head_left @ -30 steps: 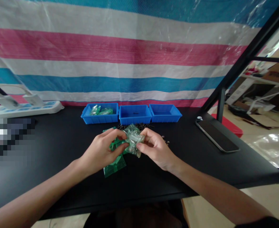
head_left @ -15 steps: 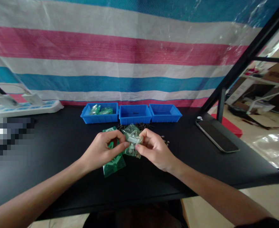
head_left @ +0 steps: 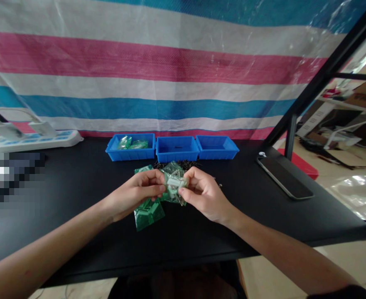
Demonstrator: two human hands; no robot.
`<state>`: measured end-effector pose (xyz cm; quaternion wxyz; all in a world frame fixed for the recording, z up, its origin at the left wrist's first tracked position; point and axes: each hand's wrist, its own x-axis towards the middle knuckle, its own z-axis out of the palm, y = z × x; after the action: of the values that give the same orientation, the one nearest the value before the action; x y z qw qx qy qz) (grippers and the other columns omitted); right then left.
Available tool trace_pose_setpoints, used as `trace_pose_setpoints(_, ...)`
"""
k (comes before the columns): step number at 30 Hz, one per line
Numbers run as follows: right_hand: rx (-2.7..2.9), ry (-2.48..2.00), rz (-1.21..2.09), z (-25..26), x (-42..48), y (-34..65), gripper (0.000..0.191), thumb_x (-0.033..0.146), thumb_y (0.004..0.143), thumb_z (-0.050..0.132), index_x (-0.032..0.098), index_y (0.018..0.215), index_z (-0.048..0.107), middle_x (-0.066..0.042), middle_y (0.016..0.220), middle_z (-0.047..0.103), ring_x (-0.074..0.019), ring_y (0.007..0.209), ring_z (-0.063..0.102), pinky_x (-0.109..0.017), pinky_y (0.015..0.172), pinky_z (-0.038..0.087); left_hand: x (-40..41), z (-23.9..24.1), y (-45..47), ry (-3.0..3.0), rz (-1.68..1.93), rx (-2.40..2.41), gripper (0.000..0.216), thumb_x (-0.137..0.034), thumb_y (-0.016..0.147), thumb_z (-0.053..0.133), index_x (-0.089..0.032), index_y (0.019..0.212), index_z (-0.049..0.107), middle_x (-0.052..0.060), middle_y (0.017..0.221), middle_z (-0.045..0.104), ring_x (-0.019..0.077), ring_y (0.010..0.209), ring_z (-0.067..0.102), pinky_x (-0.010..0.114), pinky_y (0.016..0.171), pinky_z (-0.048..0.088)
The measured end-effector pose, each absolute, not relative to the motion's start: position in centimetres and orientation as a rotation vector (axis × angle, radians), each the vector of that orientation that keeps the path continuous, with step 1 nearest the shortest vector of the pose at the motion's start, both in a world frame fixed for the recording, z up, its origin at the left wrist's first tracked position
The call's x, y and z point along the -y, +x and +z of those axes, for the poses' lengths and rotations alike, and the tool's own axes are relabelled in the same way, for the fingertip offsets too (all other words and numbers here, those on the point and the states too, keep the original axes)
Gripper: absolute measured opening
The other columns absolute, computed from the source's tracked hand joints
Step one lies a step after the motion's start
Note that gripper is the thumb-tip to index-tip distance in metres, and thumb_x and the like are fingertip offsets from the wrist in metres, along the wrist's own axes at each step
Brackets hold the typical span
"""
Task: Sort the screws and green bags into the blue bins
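Both hands meet above the middle of the black table (head_left: 77, 187). My left hand (head_left: 136, 193) and my right hand (head_left: 201, 193) pinch one small clear green plastic bag (head_left: 174, 182) between them, with a pale part inside it. Flat green bags (head_left: 147, 214) lie on the table under my left hand. Small dark screws (head_left: 185, 165) are scattered just behind the held bag.
Three blue trays stand in a row at the back: the left tray (head_left: 131, 153) holds filled bags, the middle tray (head_left: 176, 149) and the right tray (head_left: 217, 147) look nearly bare. A phone (head_left: 284, 177) lies at the right. A white power strip (head_left: 30, 141) sits back left.
My hands stay on the bag and have shifted only slightly. My left wrist has dropped a little and uncovered more of the flat green bags.
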<state>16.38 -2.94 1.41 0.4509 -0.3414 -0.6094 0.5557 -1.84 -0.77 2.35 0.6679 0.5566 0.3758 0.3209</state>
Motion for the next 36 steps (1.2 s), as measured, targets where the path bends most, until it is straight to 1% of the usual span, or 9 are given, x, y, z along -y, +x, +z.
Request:
trace_pose_setpoints(4, 1.516, -0.870, 1.348, 1.30, 2.83, 16.43, 0.018, 0.019, 0.069, 0.058, 0.019, 0.070, 0.040, 0.006, 0.062, 0.044, -0.0072, 0.053, 0.044, -0.021, 0.051, 0.036, 0.66, 2.19, -2.12, 1.210, 0.731, -0.811, 0.011, -0.017, 0.067, 0.064, -0.013, 0.070, 0.054, -0.002, 0.061, 0.051, 0.0078, 0.058, 0.045, 0.018, 0.053, 0.033)
trace_pose_setpoints(10, 1.570, -0.859, 1.281, 1.26, 2.87, 16.52, 0.017, 0.017, 0.070, 0.057, 0.019, 0.070, 0.040, 0.005, 0.064, 0.044, -0.0069, 0.055, 0.044, -0.021, 0.052, 0.036, 0.55, 1.97, -2.33, 1.315, 0.706, -0.887, 0.011, -0.024, 0.074, 0.058, -0.013, 0.071, 0.056, -0.001, 0.062, 0.052, 0.0096, 0.060, 0.046, 0.020, 0.056, 0.036)
trace_pose_setpoints(16, 1.602, -0.893, 1.238, 1.16, 2.86, 16.60, 0.017, 0.016, 0.070, 0.057, 0.019, 0.070, 0.040, 0.005, 0.065, 0.044, -0.0070, 0.056, 0.044, -0.021, 0.052, 0.037, 0.56, 2.25, -2.29, 1.746, 0.630, -0.943, 0.015, -0.026, 0.075, 0.052, -0.013, 0.066, 0.052, -0.004, 0.056, 0.043, 0.0078, 0.052, 0.037, 0.019, 0.047, 0.029)
trace_pose_setpoints(18, 1.608, -0.887, 1.235, 1.07, 2.83, 16.60, 0.017, 0.015, 0.070, 0.057, 0.019, 0.070, 0.040, 0.005, 0.066, 0.045, -0.0070, 0.056, 0.045, -0.021, 0.053, 0.037, 0.69, 2.34, -2.27, 1.887, 0.638, -0.983, 0.014, -0.024, 0.076, 0.050, -0.014, 0.066, 0.052, -0.005, 0.056, 0.042, 0.0076, 0.051, 0.037, 0.019, 0.047, 0.029)
trace_pose_setpoints(23, 1.600, -0.884, 1.261, 1.02, 2.90, 16.46, 0.017, 0.015, 0.070, 0.058, 0.019, 0.071, 0.041, 0.005, 0.067, 0.046, -0.0068, 0.057, 0.046, -0.021, 0.054, 0.038, 1.15, 2.39, -2.34, 2.140, 0.677, -1.054, 0.007, -0.014, 0.070, 0.049, -0.014, 0.064, 0.053, -0.003, 0.059, 0.049, 0.0082, 0.055, 0.044, 0.018, 0.053, 0.035)
trace_pose_setpoints(27, 1.552, -0.932, 1.339, 1.37, 2.80, 16.44, 0.016, 0.019, 0.071, 0.059, 0.019, 0.072, 0.042, 0.005, 0.064, 0.047, -0.0073, 0.056, 0.048, -0.021, 0.052, 0.038, 1.11, 2.37, -2.36, 2.073, 0.656, -1.043, 0.007, -0.013, 0.069, 0.049, -0.013, 0.063, 0.053, -0.003, 0.059, 0.048, 0.0083, 0.055, 0.043, 0.019, 0.052, 0.034)
trace_pose_setpoints(29, 1.535, -0.955, 1.347, 1.53, 2.61, 16.55, 0.016, 0.019, 0.071, 0.060, 0.019, 0.072, 0.044, 0.005, 0.065, 0.047, -0.0076, 0.057, 0.048, -0.021, 0.053, 0.038, 0.99, 2.41, -2.34, 1.976, 0.654, -1.017, 0.009, -0.017, 0.071, 0.050, -0.013, 0.063, 0.051, -0.004, 0.058, 0.046, 0.0083, 0.054, 0.041, 0.019, 0.051, 0.033)
trace_pose_setpoints(33, 1.488, -0.947, 1.361, 1.53, 2.25, 16.82, 0.014, 0.016, 0.069, 0.059, 0.018, 0.076, 0.047, 0.003, 0.071, 0.050, -0.0093, 0.066, 0.051, -0.024, 0.063, 0.041, 0.81, 2.44, -2.28, 1.759, 0.674, -0.978, 0.017, -0.028, 0.075, 0.051, -0.014, 0.064, 0.048, -0.005, 0.055, 0.038, 0.0074, 0.050, 0.033, 0.020, 0.046, 0.026)
trace_pose_setpoints(36, 1.446, -0.962, 1.357, 1.34, 2.18, 16.85, 0.013, 0.015, 0.069, 0.059, 0.018, 0.074, 0.048, 0.004, 0.068, 0.049, -0.0088, 0.064, 0.049, -0.024, 0.062, 0.040, 0.82, 2.30, -2.21, 1.684, 0.710, -0.951, 0.021, -0.031, 0.076, 0.052, -0.015, 0.063, 0.047, -0.005, 0.055, 0.038, 0.0077, 0.051, 0.033, 0.021, 0.047, 0.025)
